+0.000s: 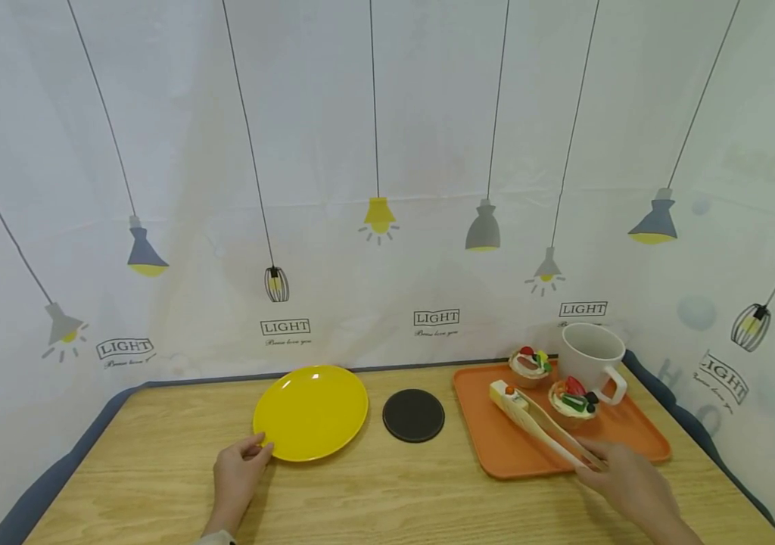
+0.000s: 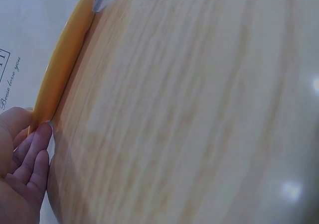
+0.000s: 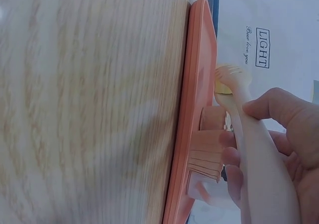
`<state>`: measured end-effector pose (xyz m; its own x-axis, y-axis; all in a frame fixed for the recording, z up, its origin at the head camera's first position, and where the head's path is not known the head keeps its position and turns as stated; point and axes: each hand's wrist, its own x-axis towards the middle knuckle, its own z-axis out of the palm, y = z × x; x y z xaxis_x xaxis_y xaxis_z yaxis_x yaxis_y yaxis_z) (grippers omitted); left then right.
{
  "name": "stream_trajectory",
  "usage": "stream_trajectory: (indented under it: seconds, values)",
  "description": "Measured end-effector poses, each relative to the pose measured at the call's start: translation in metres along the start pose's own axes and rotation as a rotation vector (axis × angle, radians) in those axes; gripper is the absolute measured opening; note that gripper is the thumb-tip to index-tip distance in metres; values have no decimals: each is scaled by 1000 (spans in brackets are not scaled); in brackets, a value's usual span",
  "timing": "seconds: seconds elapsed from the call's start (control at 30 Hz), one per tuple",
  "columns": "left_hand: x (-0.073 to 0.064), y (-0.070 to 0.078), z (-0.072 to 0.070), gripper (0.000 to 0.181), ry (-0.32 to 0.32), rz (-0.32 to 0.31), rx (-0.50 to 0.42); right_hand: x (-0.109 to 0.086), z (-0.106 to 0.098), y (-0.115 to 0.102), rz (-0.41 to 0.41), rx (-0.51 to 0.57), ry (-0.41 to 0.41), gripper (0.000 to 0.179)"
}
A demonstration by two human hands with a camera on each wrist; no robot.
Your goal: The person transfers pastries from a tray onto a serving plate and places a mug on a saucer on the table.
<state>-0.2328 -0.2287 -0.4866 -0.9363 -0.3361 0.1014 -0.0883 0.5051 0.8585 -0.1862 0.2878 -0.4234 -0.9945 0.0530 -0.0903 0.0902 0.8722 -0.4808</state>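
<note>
At the front left rim of a yellow plate (image 1: pixel 311 412), my left hand (image 1: pixel 239 475) pinches the edge. The left wrist view shows the thumb (image 2: pixel 17 118) on one side of the rim and fingertips at the other. My right hand (image 1: pixel 631 483) grips pale food tongs (image 1: pixel 547 437) over the orange tray (image 1: pixel 491 454). Between the tong tips is a small piece of cake (image 1: pixel 502 393), cream coloured with a red-orange topping. In the right wrist view the cake (image 3: pixel 223 88) is partly covered by the slotted tong end, above the tray's surface.
Two fruit tarts (image 1: pixel 529 372) and a white mug (image 1: pixel 588 356) stand on the tray, close behind and right of the tongs. A round black coaster (image 1: pixel 413 415) lies between plate and tray. The wooden table (image 1: pixel 360 499) meets a lamp-printed cloth wall (image 1: pixel 333 303) at the back.
</note>
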Motion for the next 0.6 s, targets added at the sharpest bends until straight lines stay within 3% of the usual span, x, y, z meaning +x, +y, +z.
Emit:
stream_trajectory:
  seconds: [0.27, 0.6]
  values:
    - [-1, 0, -1, 34, -27, -7, 4, 2, 1, -6, -10, -56, 11, 56]
    - [-1, -1, 0, 34, -5, -8, 3, 4, 4, -12, -59, -34, 34, 52]
